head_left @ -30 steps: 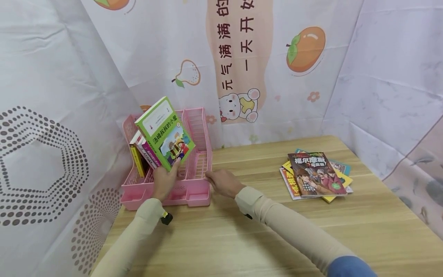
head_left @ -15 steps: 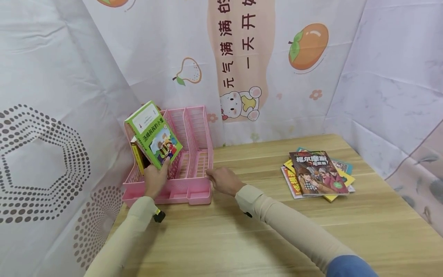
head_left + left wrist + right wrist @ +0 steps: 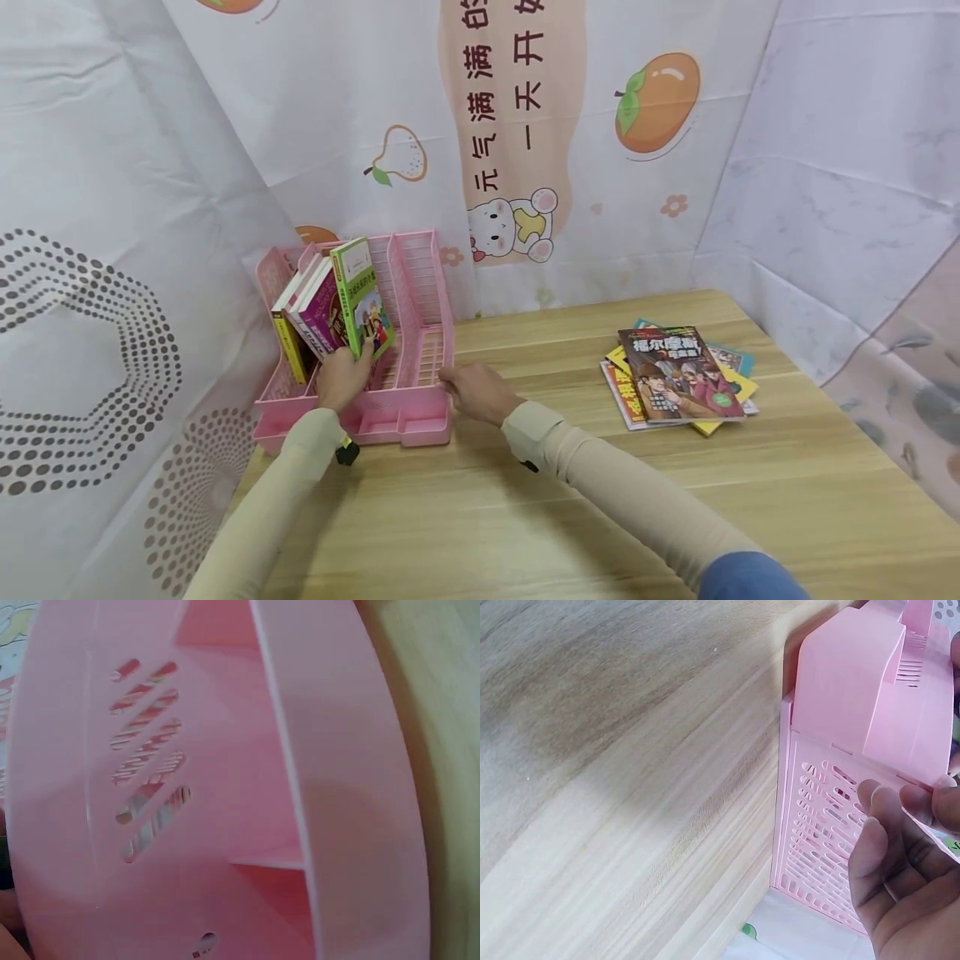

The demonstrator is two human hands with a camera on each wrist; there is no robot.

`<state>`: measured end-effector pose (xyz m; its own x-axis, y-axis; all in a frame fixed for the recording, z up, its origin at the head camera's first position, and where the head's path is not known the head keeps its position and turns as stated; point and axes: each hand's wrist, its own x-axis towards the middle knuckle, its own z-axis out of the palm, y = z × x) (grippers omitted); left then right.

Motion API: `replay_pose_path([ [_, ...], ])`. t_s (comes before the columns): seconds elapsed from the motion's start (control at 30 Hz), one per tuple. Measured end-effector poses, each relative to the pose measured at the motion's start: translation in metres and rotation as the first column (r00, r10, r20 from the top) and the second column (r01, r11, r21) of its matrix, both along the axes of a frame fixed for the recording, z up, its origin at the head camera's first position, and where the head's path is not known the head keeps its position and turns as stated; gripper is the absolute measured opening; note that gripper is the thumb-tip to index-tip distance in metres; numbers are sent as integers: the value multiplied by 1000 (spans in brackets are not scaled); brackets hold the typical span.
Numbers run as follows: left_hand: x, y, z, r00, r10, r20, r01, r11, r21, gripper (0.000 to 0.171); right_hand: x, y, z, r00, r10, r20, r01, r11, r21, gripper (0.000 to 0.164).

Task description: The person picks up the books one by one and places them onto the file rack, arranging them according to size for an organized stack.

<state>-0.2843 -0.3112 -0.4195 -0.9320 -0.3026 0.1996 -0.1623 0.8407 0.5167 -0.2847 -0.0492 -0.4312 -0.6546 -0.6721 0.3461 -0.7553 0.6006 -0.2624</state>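
Observation:
My left hand grips the lower part of a green picture book, which stands nearly upright in the pink book rack. Left of it lean a purple book, white-spined books and a yellow-spined book. With curled fingers and thumb, my right hand pinches the top edge of the rack's right side wall near its front corner. In the right wrist view, that hand lies against the slotted side panel. The left wrist view is mostly filled by the rack's front wall.
A loose stack of books lies on the wooden table to the right, a dark-covered comic book on top. Small open trays run along the rack's front. Printed curtains hang behind and on both sides.
The green book first moved left and lower, over the other books, then swung right and more upright, uncovering the purple and white ones. My right hand has stayed at the rack's corner.

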Motion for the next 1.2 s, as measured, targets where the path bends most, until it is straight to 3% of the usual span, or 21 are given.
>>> replay_pose_path([
  [0.13,-5,1,3,1000,-9,24,8,1000,21,63,-1,-2,-2,1000,-3,0,3,1000,4,12],
  [0.27,-10,-1,10,998,-60,6,59,992,113,56,0,-4,-3,1000,-17,8,17,1000,7,15],
  [0.5,-18,3,27,992,-124,-26,126,950,287,43,1,-4,-3,997,-36,67,38,999,-25,14],
  [0.77,-22,8,22,989,-44,-142,71,979,190,46,1,-2,-2,998,-42,52,44,999,-24,15],
  [0.97,-26,4,9,996,-79,-40,84,988,131,49,2,-4,-1,998,-23,63,25,999,-35,14],
  [1.03,-25,3,6,996,-82,-29,85,987,139,47,1,-5,-2,997,-15,72,18,999,-42,14],
  [1.2,-19,5,2,994,-41,-99,62,974,219,47,-1,-1,-3,994,-30,104,33,999,-31,14],
])
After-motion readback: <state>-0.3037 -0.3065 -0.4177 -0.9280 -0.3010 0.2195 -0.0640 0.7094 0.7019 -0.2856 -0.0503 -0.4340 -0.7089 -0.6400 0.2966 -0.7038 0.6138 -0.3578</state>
